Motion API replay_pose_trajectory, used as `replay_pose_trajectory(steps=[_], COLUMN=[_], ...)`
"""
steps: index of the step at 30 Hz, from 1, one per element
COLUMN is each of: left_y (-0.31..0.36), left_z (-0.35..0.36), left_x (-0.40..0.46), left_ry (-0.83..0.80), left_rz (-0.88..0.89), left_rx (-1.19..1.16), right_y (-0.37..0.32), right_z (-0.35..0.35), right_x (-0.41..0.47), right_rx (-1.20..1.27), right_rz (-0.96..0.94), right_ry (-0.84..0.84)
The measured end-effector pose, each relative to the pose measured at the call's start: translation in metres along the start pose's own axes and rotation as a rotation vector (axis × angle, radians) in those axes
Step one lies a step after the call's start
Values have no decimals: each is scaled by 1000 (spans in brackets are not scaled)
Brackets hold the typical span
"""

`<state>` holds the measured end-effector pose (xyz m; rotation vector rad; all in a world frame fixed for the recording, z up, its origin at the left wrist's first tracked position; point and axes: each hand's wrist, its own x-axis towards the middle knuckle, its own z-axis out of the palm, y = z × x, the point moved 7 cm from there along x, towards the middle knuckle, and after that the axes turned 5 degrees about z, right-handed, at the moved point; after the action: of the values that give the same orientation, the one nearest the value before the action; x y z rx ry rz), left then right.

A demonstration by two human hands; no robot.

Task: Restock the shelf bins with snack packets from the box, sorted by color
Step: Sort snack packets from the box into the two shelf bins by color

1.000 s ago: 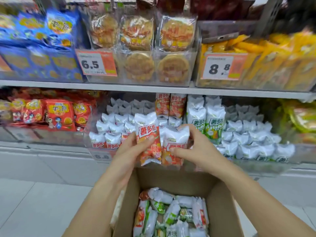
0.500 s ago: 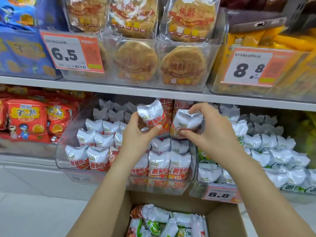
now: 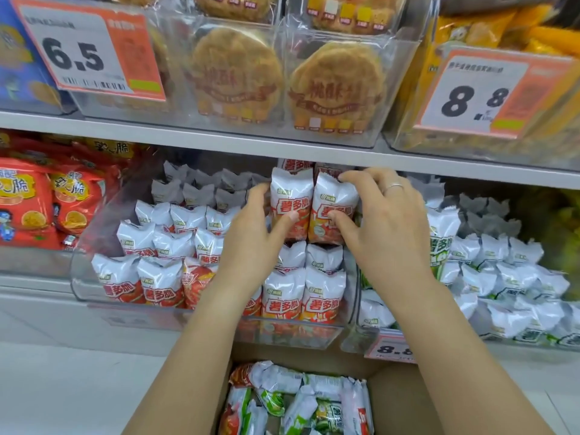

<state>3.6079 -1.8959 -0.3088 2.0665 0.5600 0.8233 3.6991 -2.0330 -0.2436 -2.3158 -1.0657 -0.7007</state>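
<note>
I see both hands up at the red bin (image 3: 94, 271), the clear tray on the lower shelf (image 3: 219, 147) that holds the white-and-red snack packets. My left hand (image 3: 251, 243) has its grip clamped on one red packet (image 3: 290, 205), thumb across the front and fingers round its 9 o'clock edge. My right hand (image 3: 386, 227) has its grip clamped on a second red packet (image 3: 332, 208), thumb pressed on the printed face, fingers hooked over the top at 12 o'clock; a ring (image 3: 394, 186) sits on one finger. The two packets stand upright, touching side by side, above the front rows of the same packets in that bin and just under the shelf edge.

At 3 o'clock from the hands is the green bin (image 3: 361, 337), filled with white-and-green packets, a price tag (image 3: 392, 350) on its front. At 6 o'clock, between my forearms, the cardboard box (image 3: 398, 403) lies open with mixed red and green packets (image 3: 301, 400) jumbled inside. Above the shelf, at 12 o'clock, round biscuits (image 3: 235, 73) sit in clear trays, with a 6.5 tag (image 3: 84, 51) at 10 o'clock.
</note>
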Motion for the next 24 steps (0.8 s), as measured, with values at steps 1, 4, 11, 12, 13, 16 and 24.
replay_pose_trajectory(steps=[1,4,11,12,13,16,24], left_y=[1,0,-5,-7,-8,-7,-16], left_z=[1,3,7,7,8,9,8], left_x=[0,1,6,7,7,8,7], left_ry=[-7,-27,-68,-80,-91,-107,-79], left_rz=[5,21,-1,-12,-20,-34,-93], left_rx=[-3,22,147,162,175,223,283], right_y=[-1,-6,-11,-11,-11,-14,-16], right_z=[-2,-3,22,22,23,24,22], right_x=[-1,-4,-11,-11,-11,-13,-17], right_rx=[-1,-83,-315,-323,-329,-332,-299], right_rz=[-9,-37,-57,-55,-54,-56,-54], right_ry=[33,92,-91,-101,-104,-95,-109])
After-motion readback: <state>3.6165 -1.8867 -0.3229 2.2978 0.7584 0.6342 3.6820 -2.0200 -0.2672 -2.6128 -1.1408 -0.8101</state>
